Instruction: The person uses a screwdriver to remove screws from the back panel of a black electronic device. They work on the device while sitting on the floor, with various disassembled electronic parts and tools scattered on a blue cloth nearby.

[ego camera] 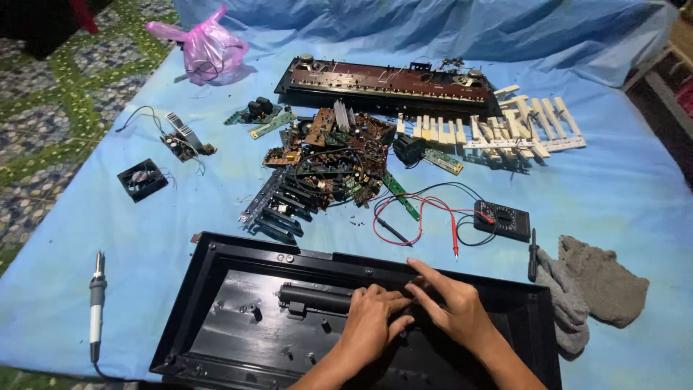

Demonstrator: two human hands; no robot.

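1. The left hand (372, 318) lay with its fingers curled down on the inner side of the black plastic case (216, 318), pressing at the right end of a black cylindrical part (314, 296); I could not tell whether it really pinched something.
2. The right hand (451, 307) lay just beside it, flat, with the fingers stretched to the left along the upper rim of the case, closed around nothing.
3. The case lay open side up on the blue cloth (635, 195), at the near edge.
4. In my judgement, the step was working on a fitting inside the emptied case; the next move called for a steady case and careful fingers.
5. Further out lay a soldering iron (96, 303), a multimeter (503, 219) with its red and black leads, grey rags (595, 285), a heap of circuit boards (332, 159) and white piano keys (505, 130).
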